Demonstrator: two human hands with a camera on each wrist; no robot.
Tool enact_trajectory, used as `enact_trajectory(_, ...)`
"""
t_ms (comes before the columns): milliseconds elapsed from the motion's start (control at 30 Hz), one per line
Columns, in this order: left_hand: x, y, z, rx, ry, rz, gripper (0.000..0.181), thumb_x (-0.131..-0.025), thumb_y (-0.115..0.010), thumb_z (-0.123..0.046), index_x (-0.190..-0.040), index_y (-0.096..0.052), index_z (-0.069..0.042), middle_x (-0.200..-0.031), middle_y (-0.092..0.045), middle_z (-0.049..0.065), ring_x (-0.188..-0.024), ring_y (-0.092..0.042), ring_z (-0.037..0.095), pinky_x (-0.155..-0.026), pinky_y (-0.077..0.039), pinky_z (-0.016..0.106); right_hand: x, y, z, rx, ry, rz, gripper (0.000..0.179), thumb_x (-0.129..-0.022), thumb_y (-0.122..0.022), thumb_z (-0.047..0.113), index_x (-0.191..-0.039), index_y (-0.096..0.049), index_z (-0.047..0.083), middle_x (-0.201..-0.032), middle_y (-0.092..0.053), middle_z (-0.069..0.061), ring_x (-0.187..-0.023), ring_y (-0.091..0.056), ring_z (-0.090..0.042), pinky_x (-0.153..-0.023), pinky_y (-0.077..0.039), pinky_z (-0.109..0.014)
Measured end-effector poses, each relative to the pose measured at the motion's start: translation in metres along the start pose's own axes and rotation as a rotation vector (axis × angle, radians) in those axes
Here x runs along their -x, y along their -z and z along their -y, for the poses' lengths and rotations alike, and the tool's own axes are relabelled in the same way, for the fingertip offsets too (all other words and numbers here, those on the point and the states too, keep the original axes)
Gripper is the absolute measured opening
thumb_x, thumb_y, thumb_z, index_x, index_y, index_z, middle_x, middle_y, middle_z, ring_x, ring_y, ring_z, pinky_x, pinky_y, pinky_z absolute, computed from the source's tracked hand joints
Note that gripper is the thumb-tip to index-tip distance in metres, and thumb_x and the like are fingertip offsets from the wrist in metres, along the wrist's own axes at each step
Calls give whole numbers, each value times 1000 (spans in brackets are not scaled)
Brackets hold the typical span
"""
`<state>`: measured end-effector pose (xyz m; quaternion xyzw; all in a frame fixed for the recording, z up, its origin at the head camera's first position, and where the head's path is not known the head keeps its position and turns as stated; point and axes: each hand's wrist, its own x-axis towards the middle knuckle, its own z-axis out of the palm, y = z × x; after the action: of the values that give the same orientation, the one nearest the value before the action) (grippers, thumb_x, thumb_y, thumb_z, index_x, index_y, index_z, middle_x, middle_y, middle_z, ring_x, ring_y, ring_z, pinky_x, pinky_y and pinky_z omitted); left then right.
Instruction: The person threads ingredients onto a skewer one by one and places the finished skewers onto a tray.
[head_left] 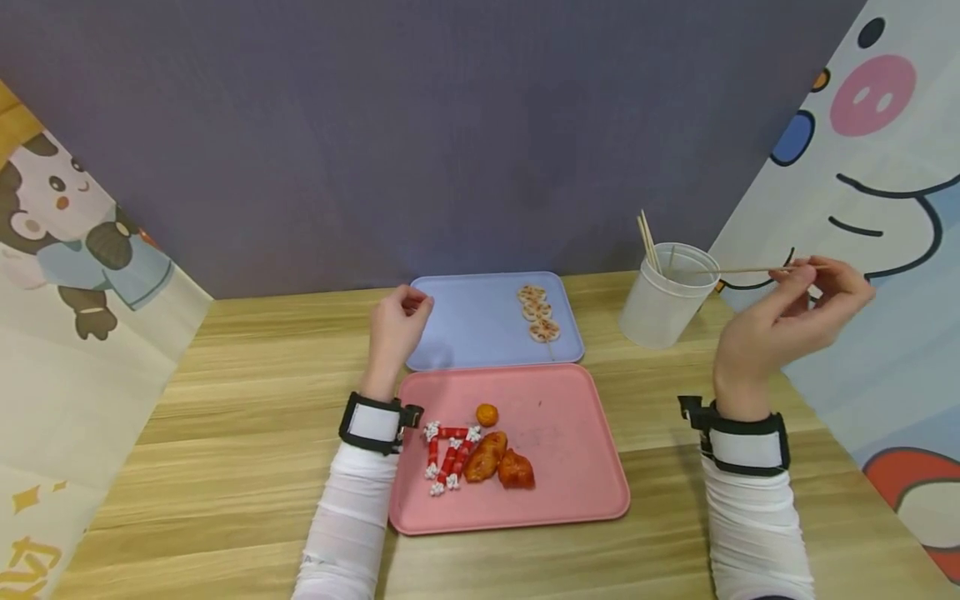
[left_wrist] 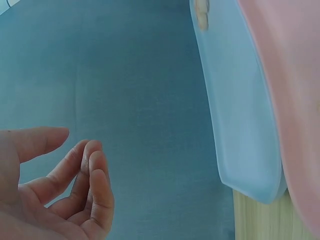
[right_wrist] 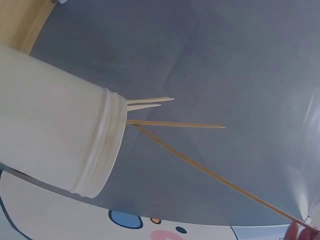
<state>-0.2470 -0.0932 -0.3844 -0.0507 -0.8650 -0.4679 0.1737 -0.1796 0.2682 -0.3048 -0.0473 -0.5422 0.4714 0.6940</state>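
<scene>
My right hand (head_left: pixel 795 308) pinches one end of a thin wooden skewer (head_left: pixel 742 270) between thumb and fingers. The skewer's other end reaches into the mouth of a white cup (head_left: pixel 660 307). Several more skewers (right_wrist: pixel 175 124) stick out of that cup in the right wrist view. Loosely curled and holding nothing, my left hand (head_left: pixel 397 329) hovers by the left edge of a blue tray (head_left: pixel 472 321). In the left wrist view its thumb is apart from the fingers. On the blue tray lie three round browned slices (head_left: pixel 537 311) on a stick.
A pink tray (head_left: pixel 570 450) lies in front of the blue one. It bears a small orange ball (head_left: pixel 487 415), two glazed reddish-orange pieces (head_left: pixel 486 457) and several red sticks with white ends (head_left: pixel 450 458). A grey panel (head_left: pixel 375 150) stands behind the wooden table (head_left: pixel 247 433).
</scene>
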Motion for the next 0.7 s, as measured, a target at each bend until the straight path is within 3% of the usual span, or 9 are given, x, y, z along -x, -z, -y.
enact_trajectory(233,2,-5,-3,1,-13,23,20,-91,-61,-22,-97,-67,-3,-89,-66,14,-80,-60,27,-69,-48,37,-5,4,2,-58,66,-81,8,-97,-37,-3,-97,-43,2,-89,-43,2,-79,-46,-15,-76,-41,-25)
enact_trajectory(500,2,-9,-2,9,-33,28,18,-91,-62,-19,-95,-67,-3,-86,-66,14,-77,-59,26,-67,-48,36,-11,10,15,-101,87,-216,7,-97,-33,-6,-95,-38,0,-88,-37,-3,-76,-43,-17,-75,-38,-24)
enact_trajectory(700,2,-12,-3,2,-41,28,18,-91,-62,-21,-95,-67,-4,-86,-66,13,-76,-60,25,-66,-48,35,-14,13,24,-166,47,-272,6,-96,-34,-7,-101,-38,-5,-87,-37,-5,-78,-44,-21,-74,-40,-26)
